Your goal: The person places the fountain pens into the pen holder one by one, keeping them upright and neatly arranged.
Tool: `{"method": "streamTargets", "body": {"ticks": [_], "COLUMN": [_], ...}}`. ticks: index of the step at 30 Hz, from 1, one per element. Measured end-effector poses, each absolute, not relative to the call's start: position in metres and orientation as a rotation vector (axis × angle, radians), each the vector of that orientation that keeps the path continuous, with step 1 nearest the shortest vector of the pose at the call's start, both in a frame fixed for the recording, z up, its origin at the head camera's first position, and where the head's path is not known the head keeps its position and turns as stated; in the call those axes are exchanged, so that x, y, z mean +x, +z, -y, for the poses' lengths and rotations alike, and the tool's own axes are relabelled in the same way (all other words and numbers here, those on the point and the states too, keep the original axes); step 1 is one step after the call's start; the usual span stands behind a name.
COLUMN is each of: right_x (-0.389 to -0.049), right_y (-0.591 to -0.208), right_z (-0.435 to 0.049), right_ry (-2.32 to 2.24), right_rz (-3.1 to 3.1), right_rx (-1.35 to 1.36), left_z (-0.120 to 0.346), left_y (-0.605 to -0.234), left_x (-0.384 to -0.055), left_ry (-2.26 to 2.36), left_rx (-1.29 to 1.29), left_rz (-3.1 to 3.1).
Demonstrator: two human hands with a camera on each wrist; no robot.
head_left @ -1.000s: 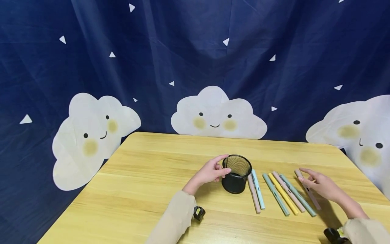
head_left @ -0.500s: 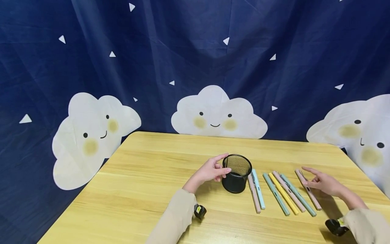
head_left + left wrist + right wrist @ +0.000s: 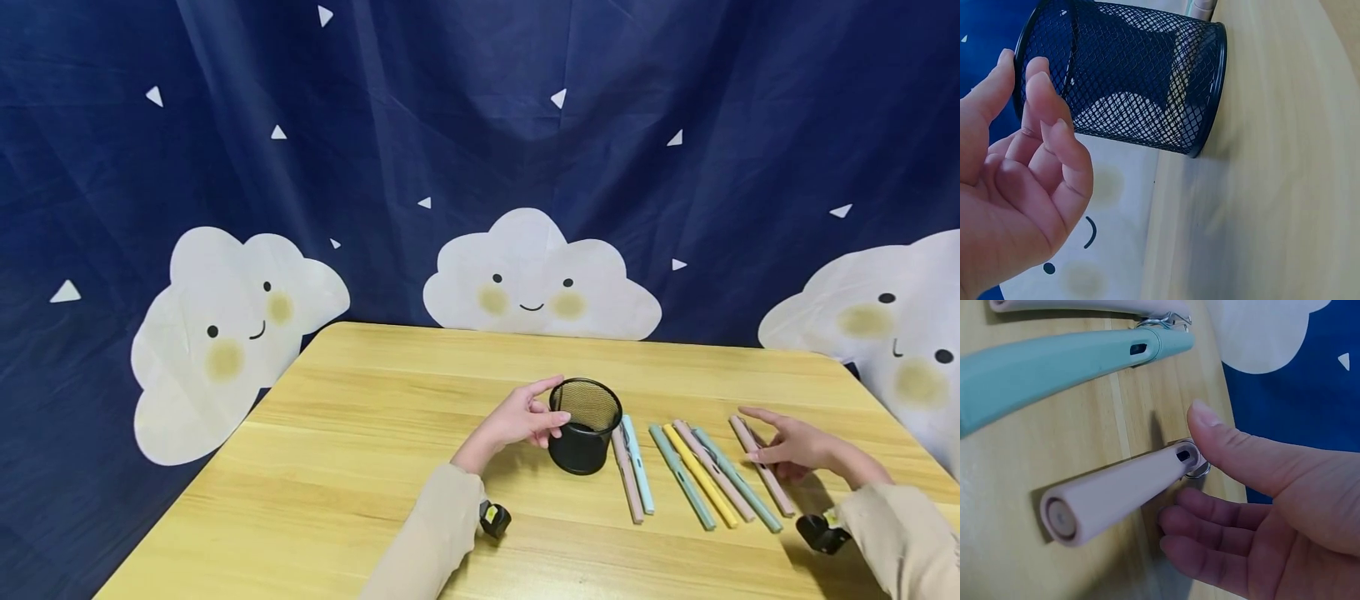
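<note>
Seven pens (image 3: 703, 473): flat on the wood-grain table (image 3: 337, 467), right of the cup (image 3: 577, 450).
Rightmost pink pen (image 3: 1122, 492): we judge it light, stiff and slightly slippery; pinch it mid-barrel.
Pen body: smooth, slim, straight.
Cup: black mesh, round; we expect it light, best steadied at the rim.
Left hand (image 3: 521, 421): thumb and forefinger grasp the cup's rim.
Right hand (image 3: 806, 450): fingers loose beside the rightmost pen, gripping nothing.

Mesh cup (image 3: 579, 454): black wire, looks like coated metal; rims smooth. Pens (image 3: 701, 475): smooth matt barrels, apparently plastic; clips (image 3: 1166, 322) of shiny bent metal wire. Table (image 3: 337, 467): wood-grain surface, smooth, faint sheen. Backdrop (image 3: 480, 100): creased cloth, slight sheen. Sleeves (image 3: 431, 533): matt cloth.
</note>
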State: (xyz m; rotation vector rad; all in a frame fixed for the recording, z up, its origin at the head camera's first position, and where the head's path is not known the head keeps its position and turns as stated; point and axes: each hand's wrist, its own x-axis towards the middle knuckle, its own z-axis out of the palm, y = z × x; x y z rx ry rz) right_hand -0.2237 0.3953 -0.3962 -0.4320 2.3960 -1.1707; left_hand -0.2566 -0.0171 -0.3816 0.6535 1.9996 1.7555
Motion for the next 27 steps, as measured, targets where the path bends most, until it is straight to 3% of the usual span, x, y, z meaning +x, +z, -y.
{"method": "streamTargets", "body": {"ticks": [27], "right_x": [-0.2273], "right_y": [-0.3974], "right_z": [-0.3901], "right_ry": [-1.076], "right_rz": [-2.478], "right_rx": [-0.161], "left_z": [0.0146], "left_y": [-0.3835], "left_x": [-0.2571], "left_ry": [1.838], "left_rx": [0.591], "left_rz": [-1.903]}}
